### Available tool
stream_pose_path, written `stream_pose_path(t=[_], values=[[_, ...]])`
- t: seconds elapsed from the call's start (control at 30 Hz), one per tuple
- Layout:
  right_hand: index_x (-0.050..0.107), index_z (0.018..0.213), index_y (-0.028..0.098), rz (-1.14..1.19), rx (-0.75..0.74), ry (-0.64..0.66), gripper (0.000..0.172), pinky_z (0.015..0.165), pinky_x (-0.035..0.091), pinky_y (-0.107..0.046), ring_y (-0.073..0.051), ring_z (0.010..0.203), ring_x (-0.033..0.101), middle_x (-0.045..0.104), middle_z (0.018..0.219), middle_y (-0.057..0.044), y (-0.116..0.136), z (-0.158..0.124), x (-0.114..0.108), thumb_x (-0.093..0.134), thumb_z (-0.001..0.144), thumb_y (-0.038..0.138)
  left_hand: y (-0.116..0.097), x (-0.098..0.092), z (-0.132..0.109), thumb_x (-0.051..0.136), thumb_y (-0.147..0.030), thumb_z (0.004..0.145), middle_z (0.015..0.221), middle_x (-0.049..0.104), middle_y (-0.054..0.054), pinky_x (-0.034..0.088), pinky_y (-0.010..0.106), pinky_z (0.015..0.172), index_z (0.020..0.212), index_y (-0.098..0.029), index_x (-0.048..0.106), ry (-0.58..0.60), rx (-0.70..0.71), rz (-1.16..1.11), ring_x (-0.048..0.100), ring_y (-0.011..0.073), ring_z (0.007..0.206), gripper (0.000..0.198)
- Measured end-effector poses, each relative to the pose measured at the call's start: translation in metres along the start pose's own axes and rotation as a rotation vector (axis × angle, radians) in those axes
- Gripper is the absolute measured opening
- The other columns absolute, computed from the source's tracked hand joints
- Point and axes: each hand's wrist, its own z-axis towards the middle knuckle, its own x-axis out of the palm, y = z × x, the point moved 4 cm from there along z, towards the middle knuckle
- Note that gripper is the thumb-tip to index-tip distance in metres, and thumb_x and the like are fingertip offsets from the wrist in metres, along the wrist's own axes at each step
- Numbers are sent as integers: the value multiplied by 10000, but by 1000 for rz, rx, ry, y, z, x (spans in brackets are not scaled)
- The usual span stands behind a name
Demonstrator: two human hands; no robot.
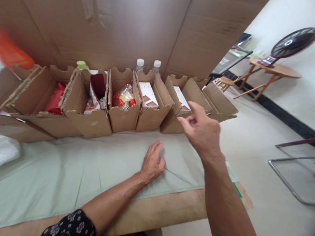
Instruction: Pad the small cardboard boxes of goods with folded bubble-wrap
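My right hand (203, 131) is raised at the front of a cardboard bin (171, 122) near the row's right end. Thumb and forefinger are apart, the other fingers curled, and nothing shows between them. Just behind those fingertips a white box (182, 99) with brown markings leans inside that bin; whether they touch it I cannot tell. My left hand (152, 162) rests on the pale green cloth (91, 169), fingers loosely extended and holding nothing. In the bin to the left stands a similar white box (148, 95).
Other bins hold a red-and-clear food packet (125, 97), a patterned packet (93, 101) and a red packet (56, 100). Behind the row are a tall cardboard panel (113, 31), two capped bottles (140, 64) and an orange bottle (6, 46). Clear plastic (0, 150) lies left; a fan (289, 44) stands right.
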Motion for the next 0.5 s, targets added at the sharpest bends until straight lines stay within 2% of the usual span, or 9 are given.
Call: stream_pose_path(t=[0.07,0.13,0.23,0.3,0.37,0.47,0.5], values=[[528,1493,235,9,-92,131,593,796,508,-347,-238,805,717,779,874,-27,31,6,10,651,921,331,0,1,1,569,-124,758,1483,583,162,418,540,1222,1390,-159,571,-18,0,-13,531,317,1397,633],[619,1402,244,-46,-122,262,477,815,507,-356,-264,887,730,792,940,-54,53,15,24,631,926,282,-4,-2,3,554,-118,763,1463,582,159,464,528,1183,1381,-166,561,-59,-12,-20,539,311,1384,620],[747,1148,221,-81,-112,289,273,820,499,-353,-282,968,731,799,1015,-91,63,15,28,577,935,247,-18,-21,-2,504,-116,821,1487,511,167,500,513,1136,1417,-180,483,-211,-53,-27,493,305,1415,600],[756,1067,218,-23,-127,230,247,786,493,-335,-263,911,736,800,947,-75,54,-7,13,555,927,251,-35,-46,-13,514,-129,854,1477,489,159,449,510,1180,1427,-195,447,-384,-42,-27,473,296,1421,581],[752,1006,228,78,-180,174,229,735,488,-317,-230,803,728,786,850,-44,33,-48,-12,549,907,271,-52,-76,-31,553,-145,865,1444,504,137,371,503,1236,1425,-209,446,-520,1,-24,484,283,1404,574],[754,921,273,254,-254,160,198,698,518,-335,-211,694,698,760,777,-19,-19,-126,-55,577,867,343,-65,-112,-61,581,-164,870,1474,493,127,310,509,1267,1468,-225,430,-554,15,1,462,284,1431,619],[758,949,293,297,-217,142,203,730,546,-364,-228,729,712,771,821,-24,-41,-152,-66,599,851,372,-65,-119,-69,592,-169,863,1505,475,130,301,519,1271,1494,-228,412,-532,0,9,444,292,1451,659]])
